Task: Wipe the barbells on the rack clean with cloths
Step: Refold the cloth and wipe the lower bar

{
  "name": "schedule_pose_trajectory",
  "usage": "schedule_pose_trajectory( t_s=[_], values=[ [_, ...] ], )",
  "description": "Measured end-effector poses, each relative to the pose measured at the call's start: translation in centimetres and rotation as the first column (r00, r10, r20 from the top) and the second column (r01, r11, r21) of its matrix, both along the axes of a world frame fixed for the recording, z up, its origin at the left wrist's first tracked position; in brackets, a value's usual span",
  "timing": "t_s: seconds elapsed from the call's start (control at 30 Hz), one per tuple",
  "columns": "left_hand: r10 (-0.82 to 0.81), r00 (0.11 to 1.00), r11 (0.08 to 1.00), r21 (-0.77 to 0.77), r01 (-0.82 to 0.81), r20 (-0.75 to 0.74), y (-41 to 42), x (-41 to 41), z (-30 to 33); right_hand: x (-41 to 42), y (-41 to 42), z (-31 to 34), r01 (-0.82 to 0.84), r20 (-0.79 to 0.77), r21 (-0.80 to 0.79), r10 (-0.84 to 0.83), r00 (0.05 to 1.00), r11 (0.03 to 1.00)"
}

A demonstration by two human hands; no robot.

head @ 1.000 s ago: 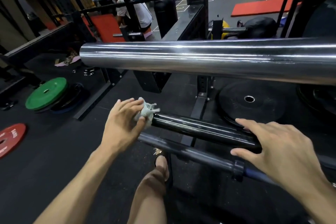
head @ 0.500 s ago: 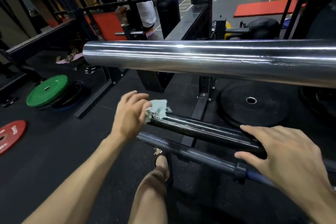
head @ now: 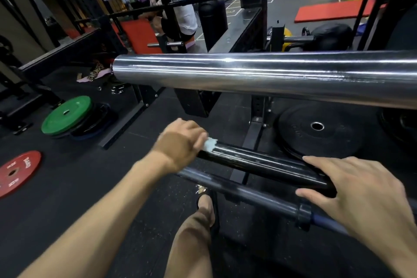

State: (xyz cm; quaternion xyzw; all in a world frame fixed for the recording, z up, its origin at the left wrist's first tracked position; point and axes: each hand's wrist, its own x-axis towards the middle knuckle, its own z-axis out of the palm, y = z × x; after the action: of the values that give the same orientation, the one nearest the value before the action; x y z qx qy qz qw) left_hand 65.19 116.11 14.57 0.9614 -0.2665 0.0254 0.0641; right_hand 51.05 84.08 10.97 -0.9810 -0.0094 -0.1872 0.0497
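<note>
A black barbell sleeve (head: 259,163) lies on the rack below a thick chrome barbell sleeve (head: 270,74). My left hand (head: 180,144) grips a small pale cloth (head: 209,144) and presses it against the left end of the black sleeve. My right hand (head: 358,189) rests on the right part of the same sleeve, fingers straight on top and the thumb under its near side. A thinner dark bar (head: 248,194) with a collar runs just below, nearer to me.
A black rack upright (head: 255,133) stands behind the bars. On the rubber floor lie a green plate (head: 65,115), a red plate (head: 15,172) and a black plate (head: 316,128). My foot (head: 204,203) is under the bars. A person sits far back.
My left hand has shifted right and turned over the end of the black sleeve, covering most of the cloth. The right hand stays on the sleeve.
</note>
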Motion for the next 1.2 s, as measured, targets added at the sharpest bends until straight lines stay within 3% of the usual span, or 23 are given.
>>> schedule_pose_trajectory(
  t_s=[0.13, 0.23, 0.3, 0.33, 0.43, 0.47, 0.57, 0.63, 0.77, 0.83, 0.9, 0.97, 1.1, 1.17, 1.2],
  values=[
    [-0.142, 0.988, 0.984, -0.103, 0.147, 0.052, -0.4, -1.2, -2.5, 0.2, -0.3, -0.3, -0.007, -0.029, -0.002, 0.007, 1.0, 1.0],
    [0.11, 0.964, 0.993, -0.067, -0.097, 0.24, 4.4, 1.3, -2.8, 0.2, -0.3, -0.4, -0.014, -0.046, 0.011, 0.014, 0.999, 1.0],
    [0.271, 0.925, 0.962, -0.038, -0.271, 0.268, 4.3, 1.3, -2.7, 0.3, -0.3, -0.4, -0.02, -0.033, 0.009, 0.021, 0.999, 1.0],
    [0.24, 0.926, 0.971, -0.05, -0.236, 0.293, 2.8, 0.9, -3.4, 0.3, -0.3, -0.4, -0.023, -0.03, 0.012, 0.024, 0.999, 1.0],
    [-0.051, 0.946, 0.996, -0.055, 0.072, 0.321, -0.8, -1.5, -4.8, 0.4, -0.5, -0.5, -0.025, -0.055, 0.027, 0.026, 0.998, 0.999],
    [-0.073, 0.952, 0.995, -0.045, 0.09, 0.297, -0.1, -1.0, -4.3, 0.4, -0.5, -0.5, -0.028, -0.067, 0.025, 0.029, 0.997, 0.999],
    [0.199, 0.951, 0.979, -0.016, -0.201, 0.237, 4.2, 2.0, -3.4, 0.0, -0.5, -0.7, -0.042, -0.049, 0.015, 0.043, 0.998, 0.999],
    [0.25, 0.953, 0.968, -0.067, -0.242, 0.17, 4.3, 1.7, -3.8, -0.4, -0.1, -0.4, -0.046, -0.006, 0.021, 0.046, 0.999, 0.999],
    [0.026, 0.964, 0.988, -0.152, 0.015, 0.264, -5.8, -5.2, -5.7, -1.1, -0.6, 0.7, -0.051, 0.031, 0.093, 0.048, 0.998, 0.994],
    [-0.179, 0.937, 0.978, -0.05, 0.203, 0.299, -10.4, -8.0, -6.5, -1.0, -1.4, 1.3, -0.003, 0.006, 0.167, 0.002, 1.0, 0.986],
    [-0.278, 0.902, 0.959, 0.044, 0.28, 0.331, -11.2, -7.5, -6.3, -0.8, -2.6, 1.7, 0.09, -0.094, 0.247, -0.069, 0.993, 0.965],
    [-0.186, 0.92, 0.98, -0.002, 0.199, 0.345, -8.0, -5.1, -6.2, -1.0, -3.6, 2.1, 0.191, -0.229, 0.309, -0.122, 0.966, 0.931],
    [0.275, 0.888, 0.956, -0.199, -0.214, 0.368, -1.8, -2.9, -5.3, -1.4, -3.3, 1.4, 0.174, -0.268, 0.391, -0.068, 0.961, 0.904],
    [0.313, 0.894, 0.935, -0.271, -0.23, 0.319, -6.3, -4.9, -6.0, -1.5, -2.9, 1.0, 0.143, -0.197, 0.408, -0.066, 0.978, 0.902],
    [0.218, 0.927, 0.951, -0.279, -0.132, 0.306, -9.7, -6.4, -6.3, -1.5, -2.8, 0.8, 0.132, -0.166, 0.401, -0.07, 0.984, 0.906]
  ],
)
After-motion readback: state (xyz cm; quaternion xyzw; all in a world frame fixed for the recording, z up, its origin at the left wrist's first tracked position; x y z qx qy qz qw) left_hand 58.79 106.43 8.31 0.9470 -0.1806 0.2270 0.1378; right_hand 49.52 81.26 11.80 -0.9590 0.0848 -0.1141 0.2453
